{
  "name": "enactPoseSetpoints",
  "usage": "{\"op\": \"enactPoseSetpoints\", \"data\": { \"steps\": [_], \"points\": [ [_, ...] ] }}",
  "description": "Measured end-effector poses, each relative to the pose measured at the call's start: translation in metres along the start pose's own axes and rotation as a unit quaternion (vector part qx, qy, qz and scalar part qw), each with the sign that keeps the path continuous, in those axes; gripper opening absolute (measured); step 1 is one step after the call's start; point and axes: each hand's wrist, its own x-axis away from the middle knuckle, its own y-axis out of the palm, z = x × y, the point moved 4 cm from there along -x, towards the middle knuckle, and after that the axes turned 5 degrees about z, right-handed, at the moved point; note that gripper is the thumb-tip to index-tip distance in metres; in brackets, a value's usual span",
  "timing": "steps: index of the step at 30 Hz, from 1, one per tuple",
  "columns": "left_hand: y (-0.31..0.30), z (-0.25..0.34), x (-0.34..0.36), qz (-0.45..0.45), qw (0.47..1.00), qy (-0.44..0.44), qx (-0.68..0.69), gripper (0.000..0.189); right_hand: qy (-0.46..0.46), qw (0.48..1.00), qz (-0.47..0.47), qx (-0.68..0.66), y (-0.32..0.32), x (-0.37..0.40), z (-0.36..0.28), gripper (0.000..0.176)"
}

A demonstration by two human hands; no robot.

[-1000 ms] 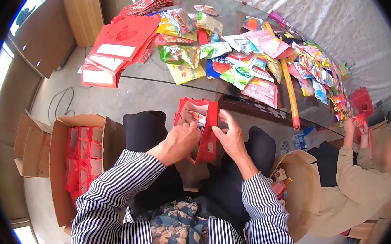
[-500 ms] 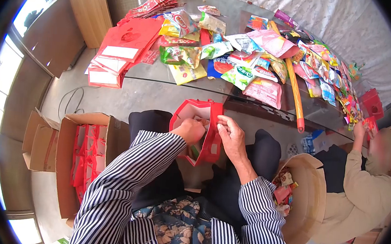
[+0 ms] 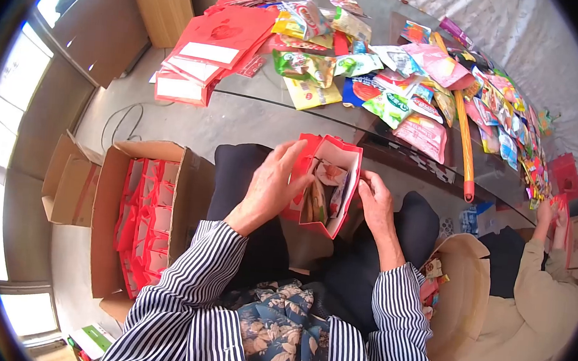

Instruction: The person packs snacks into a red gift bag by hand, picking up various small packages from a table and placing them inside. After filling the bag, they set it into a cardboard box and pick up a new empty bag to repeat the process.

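Between my knees is a red gift bag point(image 3: 347, 218), its white inside facing up and several snack packets point(image 3: 328, 190) in it. My left hand point(image 3: 272, 183) is at the bag's left side, fingers spread, thumb near the opening and nothing held. On the right side my right hand point(image 3: 376, 200) has its fingers and thumb on the bag's wall. Beyond the bag, flat red bags point(image 3: 229, 32) are stacked on the glass table point(image 3: 267, 105), beside a heap of colourful snack packets point(image 3: 388, 107).
A cardboard box point(image 3: 107, 235) with rows of red bags stands at the left, another box point(image 3: 67, 185) behind it. An orange stick point(image 3: 465, 146) lies across the table. At right are a round bin point(image 3: 461, 306) with packets and a co-worker point(image 3: 534, 318).
My left hand has come out of the bag and opened at its left side. The bag is turned, with its contents more visible. The camera view has shifted, moving the surroundings rightward and up.
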Motion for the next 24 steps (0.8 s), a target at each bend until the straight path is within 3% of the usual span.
{"op": "enactPoseSetpoints", "data": {
  "steps": [2, 3, 4, 6, 8, 10, 12, 14, 17, 20, 24],
  "points": [
    [0.010, -0.007, 0.010, -0.082, 0.988, -0.122, 0.055, 0.072, 0.001, 0.999, -0.005, 0.032, 0.002, -0.001, -0.002, 0.029],
    [0.012, -0.002, 0.012, -0.105, 0.984, -0.128, 0.060, 0.082, 0.014, 1.000, -0.007, 0.017, 0.004, 0.000, -0.004, 0.030],
    [0.017, 0.002, 0.013, -0.046, 0.998, -0.040, 0.028, 0.085, 0.028, 0.999, -0.017, 0.016, 0.005, 0.001, 0.000, 0.029],
    [0.029, -0.003, 0.014, -0.136, 0.981, -0.120, 0.064, 0.084, 0.051, 0.997, -0.050, 0.000, 0.008, -0.003, 0.015, 0.029],
    [0.038, -0.010, 0.009, -0.116, 0.984, -0.137, -0.007, 0.079, 0.071, 0.996, -0.045, 0.005, 0.011, -0.004, 0.022, 0.029],
    [0.041, -0.011, 0.011, -0.056, 0.995, -0.085, -0.014, 0.076, 0.083, 0.995, -0.051, 0.012, 0.009, -0.008, 0.031, 0.029],
    [0.027, -0.001, 0.014, -0.049, 0.998, -0.044, 0.009, 0.079, 0.074, 0.996, -0.009, -0.052, 0.007, -0.011, 0.031, 0.027],
    [0.024, 0.001, 0.019, -0.037, 0.995, -0.036, 0.088, 0.077, 0.095, 0.995, 0.007, -0.030, -0.005, -0.015, 0.038, 0.026],
    [0.005, 0.012, 0.020, -0.036, 0.995, -0.019, 0.092, 0.053, 0.109, 0.991, 0.030, -0.067, -0.010, -0.018, 0.041, 0.027],
    [-0.048, 0.035, 0.016, -0.038, 0.997, 0.021, 0.063, 0.043, 0.026, 0.996, 0.023, -0.081, -0.013, -0.023, 0.046, 0.030],
    [-0.121, 0.042, 0.009, 0.003, 0.995, 0.061, 0.084, 0.035, 0.038, 0.995, 0.038, -0.085, -0.013, -0.024, 0.060, 0.032]
  ]
}}
